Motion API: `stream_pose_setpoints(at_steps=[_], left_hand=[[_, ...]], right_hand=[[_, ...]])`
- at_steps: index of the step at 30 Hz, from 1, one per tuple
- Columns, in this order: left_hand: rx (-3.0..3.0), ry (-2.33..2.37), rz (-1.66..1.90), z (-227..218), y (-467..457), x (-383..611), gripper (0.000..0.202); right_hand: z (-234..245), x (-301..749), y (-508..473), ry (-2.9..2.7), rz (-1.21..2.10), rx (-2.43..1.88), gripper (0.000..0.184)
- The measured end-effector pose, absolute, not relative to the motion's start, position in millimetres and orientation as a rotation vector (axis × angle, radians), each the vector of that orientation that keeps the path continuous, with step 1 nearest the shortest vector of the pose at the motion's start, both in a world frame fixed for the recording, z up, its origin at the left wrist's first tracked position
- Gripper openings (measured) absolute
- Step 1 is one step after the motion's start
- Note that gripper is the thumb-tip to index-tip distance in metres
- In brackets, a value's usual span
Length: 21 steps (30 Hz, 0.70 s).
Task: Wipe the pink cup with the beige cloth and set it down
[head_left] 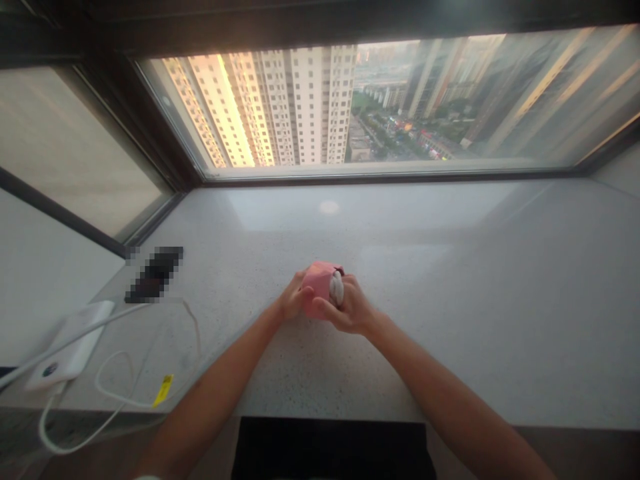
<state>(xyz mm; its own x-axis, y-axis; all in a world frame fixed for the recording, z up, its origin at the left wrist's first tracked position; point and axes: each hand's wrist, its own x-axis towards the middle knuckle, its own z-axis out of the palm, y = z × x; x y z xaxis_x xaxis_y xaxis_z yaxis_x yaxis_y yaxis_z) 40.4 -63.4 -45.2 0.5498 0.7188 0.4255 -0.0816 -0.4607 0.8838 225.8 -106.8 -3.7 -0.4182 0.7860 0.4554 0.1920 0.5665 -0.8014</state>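
Observation:
A small pink case or packet (317,283) is held just above the pale stone sill, near its middle. My left hand (295,293) is closed round its left side, thumb across the front. From the right side of the pink item a white rolled bundle (337,289) sticks out; it looks like a coiled cable, but I cannot tell for sure. My right hand (353,307) is closed on this end, its thumb on the pink front and its fingers behind the white bundle. A small dark bit (339,269) shows at the top right edge of the pink item.
On the left of the sill (450,320) lie a white power bank (75,347), a blurred-out dark object (155,275) and a loose white cable (120,400) with a yellow tag (163,391). A window (390,110) rises behind the sill.

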Motion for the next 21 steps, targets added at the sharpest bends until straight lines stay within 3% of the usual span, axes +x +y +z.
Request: stream_pose_setpoints(at_steps=[5, 14, 18, 21], left_hand=[[1.787, 0.531, 1.018, -47, -65, 43, 0.100], [2.557, 0.536, 1.249, -50, -59, 44, 0.131], [2.796, 0.528, 1.279, -50, -58, 45, 0.121], [2.810, 0.554, 1.265, -48, -59, 46, 0.114]], right_hand=[[-2, 223, -107, -1.794, 0.892, -0.859, 0.060], [-1, 235, -81, -0.777, 1.614, -0.868, 0.047], [-1, 239, -76, -0.630, 1.921, -0.862, 0.043], [-4, 238, -75, -0.639, 1.922, -0.845, 0.043]])
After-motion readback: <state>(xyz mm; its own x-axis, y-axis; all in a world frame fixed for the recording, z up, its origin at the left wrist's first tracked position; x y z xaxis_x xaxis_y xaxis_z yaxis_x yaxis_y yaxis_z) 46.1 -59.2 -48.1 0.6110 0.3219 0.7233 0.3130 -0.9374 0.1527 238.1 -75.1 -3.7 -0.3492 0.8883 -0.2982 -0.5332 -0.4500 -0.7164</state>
